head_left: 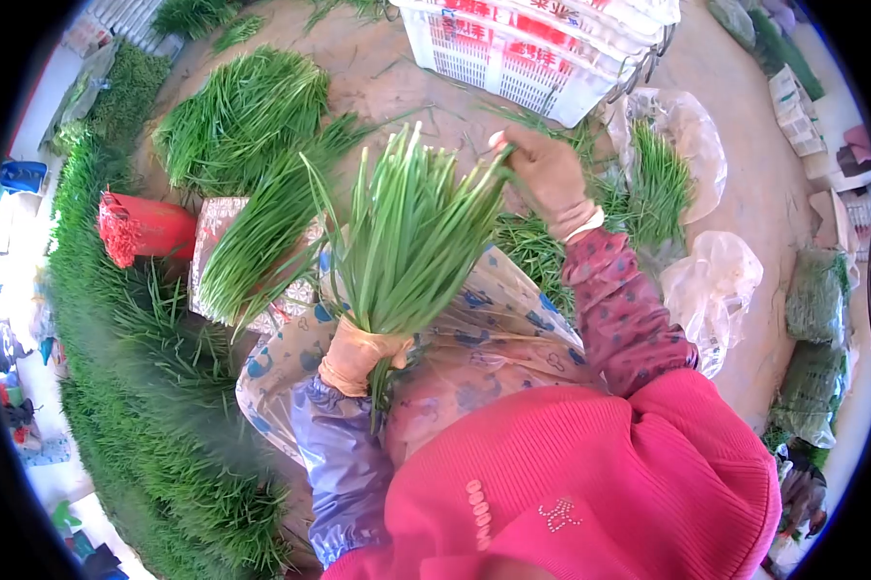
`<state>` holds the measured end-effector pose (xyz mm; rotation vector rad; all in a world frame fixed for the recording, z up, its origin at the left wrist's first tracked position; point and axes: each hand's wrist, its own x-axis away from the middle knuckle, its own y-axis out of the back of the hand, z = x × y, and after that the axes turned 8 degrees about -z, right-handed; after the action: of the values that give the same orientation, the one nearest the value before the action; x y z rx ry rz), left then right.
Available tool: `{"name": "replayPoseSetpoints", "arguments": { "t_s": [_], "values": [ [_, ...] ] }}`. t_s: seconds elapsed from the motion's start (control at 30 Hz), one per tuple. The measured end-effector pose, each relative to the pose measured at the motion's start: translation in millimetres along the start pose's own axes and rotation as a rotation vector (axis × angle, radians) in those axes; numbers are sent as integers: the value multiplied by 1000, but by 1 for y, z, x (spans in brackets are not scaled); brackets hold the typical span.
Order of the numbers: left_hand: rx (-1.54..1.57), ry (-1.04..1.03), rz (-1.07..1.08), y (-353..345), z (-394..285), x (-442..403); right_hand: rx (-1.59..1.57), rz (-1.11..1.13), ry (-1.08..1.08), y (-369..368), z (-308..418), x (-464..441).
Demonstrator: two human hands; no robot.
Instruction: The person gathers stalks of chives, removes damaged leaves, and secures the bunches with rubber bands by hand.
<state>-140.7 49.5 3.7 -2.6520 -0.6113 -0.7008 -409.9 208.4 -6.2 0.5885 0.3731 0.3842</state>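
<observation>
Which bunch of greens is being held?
The fanned central bunch, clasped by the left hand; the flatter bunch beside it and the pile beyond lie unheld.

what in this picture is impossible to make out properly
All in the head view:
- Left hand's palm: hidden by the bunch of greens it grips.
- What, if anything, the right hand pinches: too small to tell.
- Top of the white crates: cut off by the upper edge.
- Blue object, far left: too small and blurred to name.
</observation>
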Motion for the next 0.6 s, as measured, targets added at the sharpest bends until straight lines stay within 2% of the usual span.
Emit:
{"name": "replayPoseSetpoints", "arguments": {
  "t_s": [0.07,0.13,0.2,0.23,0.33,0.37,0.5,0.6],
  "values": [
    [-72,7,16,2,1,-1,42,-107,-11,8,-21,-12],
    [-146,11,36,2,2,-4,61,-74,-15,16,-29,-20],
    [-188,3,67,-1,-2,-6,-221,-199,-217,20,-37,-25],
    [-185,4,72,-2,-4,-4,-514,-217,-448,29,-28,-29],
    [-214,19,93,-3,-10,0,-642,-348,-587,47,-44,-44],
    [-185,22,61,-2,-9,2,-719,-384,-616,51,-53,-48],
    [-145,39,-39,0,-13,9,-702,-404,-633,63,-79,-50],
    [-133,7,-47,6,-12,6,-694,-369,-543,68,-86,-41]
  ]
}}
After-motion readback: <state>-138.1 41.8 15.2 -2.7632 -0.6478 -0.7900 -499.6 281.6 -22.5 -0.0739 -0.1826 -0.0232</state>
